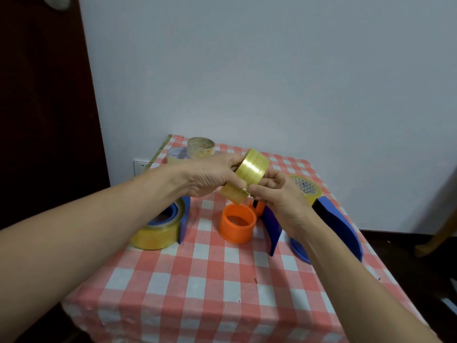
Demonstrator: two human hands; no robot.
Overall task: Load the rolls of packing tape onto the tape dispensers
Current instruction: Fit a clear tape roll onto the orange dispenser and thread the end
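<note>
Head view: left hand (210, 178), right hand (278, 195) grip roll (248, 173); printing (305, 186) illegible.

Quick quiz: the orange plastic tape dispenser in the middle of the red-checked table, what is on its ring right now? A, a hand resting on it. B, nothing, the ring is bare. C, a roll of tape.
B: the orange plastic tape dispenser stands with its ring bare, while the left hand and right hand hold the yellowish clear tape roll in the air above it.
</note>
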